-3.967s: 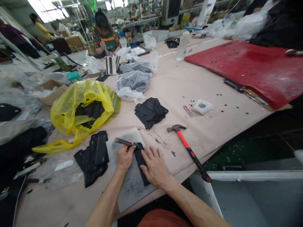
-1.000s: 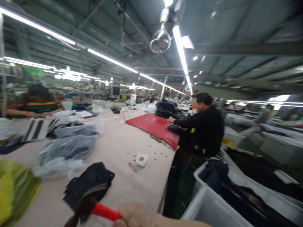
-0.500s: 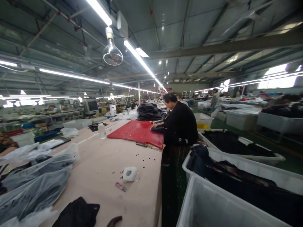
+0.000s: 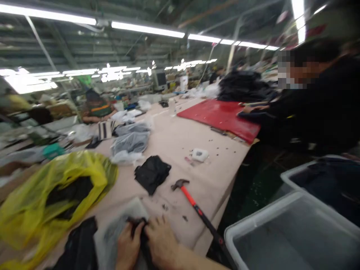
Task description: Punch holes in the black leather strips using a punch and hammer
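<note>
1. Pink table (image 4: 165, 131): you work at its near side, so loose pieces could drop off if you sweep them towards the edge.
2. The yellow bag (image 4: 98, 161) slumps to your left; catching it could drag it into your work.
3. The pale board (image 4: 135, 208) lies beneath your hands; should it skid, everything on it shifts.
4. The hammer (image 4: 200, 212) lies to your right, head on the table, handle reaching past the edge; a bump could tip it off.
5. Your left hand (image 4: 128, 245) pinches a dark bit (image 4: 135, 220), too blurred to identify; your right hand (image 4: 161, 240) rests against the strip, but I cannot tell whether it grips. Light pressure could let the strip twist.
6. The black strip (image 4: 146, 249) sits over the board, between your hands, its long axis running away from you, far end leaning slightly left.
</note>
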A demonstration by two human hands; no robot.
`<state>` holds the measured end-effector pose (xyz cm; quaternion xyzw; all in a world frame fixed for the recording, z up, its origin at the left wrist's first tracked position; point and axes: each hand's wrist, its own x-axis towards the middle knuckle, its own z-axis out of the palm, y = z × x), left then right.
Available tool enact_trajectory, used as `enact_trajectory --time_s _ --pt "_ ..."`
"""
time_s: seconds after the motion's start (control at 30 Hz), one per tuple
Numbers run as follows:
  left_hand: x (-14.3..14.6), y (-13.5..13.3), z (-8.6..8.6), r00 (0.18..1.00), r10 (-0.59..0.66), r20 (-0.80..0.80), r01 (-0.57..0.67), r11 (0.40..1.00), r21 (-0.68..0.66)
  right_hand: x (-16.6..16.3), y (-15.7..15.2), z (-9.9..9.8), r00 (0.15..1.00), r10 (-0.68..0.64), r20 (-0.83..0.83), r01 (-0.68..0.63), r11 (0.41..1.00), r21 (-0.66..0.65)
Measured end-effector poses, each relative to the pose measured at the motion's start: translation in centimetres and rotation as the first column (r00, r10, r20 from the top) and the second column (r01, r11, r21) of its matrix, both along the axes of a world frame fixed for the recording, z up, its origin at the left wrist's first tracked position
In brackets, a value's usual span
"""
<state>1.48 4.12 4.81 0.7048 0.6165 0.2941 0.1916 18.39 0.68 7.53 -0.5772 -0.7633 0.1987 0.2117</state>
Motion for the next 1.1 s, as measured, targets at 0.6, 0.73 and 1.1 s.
enact_trajectory --time_s 0.6,0.73,1.1 --pt "-1.9 -0.3 -1.8 0.82 0.349 0.454 -0.327 0.936 -0.129 -2.2 -1.7 -3.9 0.992 0.108 0.062 -0.111 0.992 0.06" --pt "-0.8 -1.8 -2.3 0.836 0.329 0.439 -0.298 0.944 -0.14 -1.8 -0.2 -3.7 0.995 0.098 0.024 -0.099 0.994 0.037" --pt "-2.0 -3.5 -2.4 0.872 0.18 0.456 -0.132 0.982 -0.135 -2.9 3.5 -4.1 0.99 0.125 0.071 -0.125 0.992 0.002"
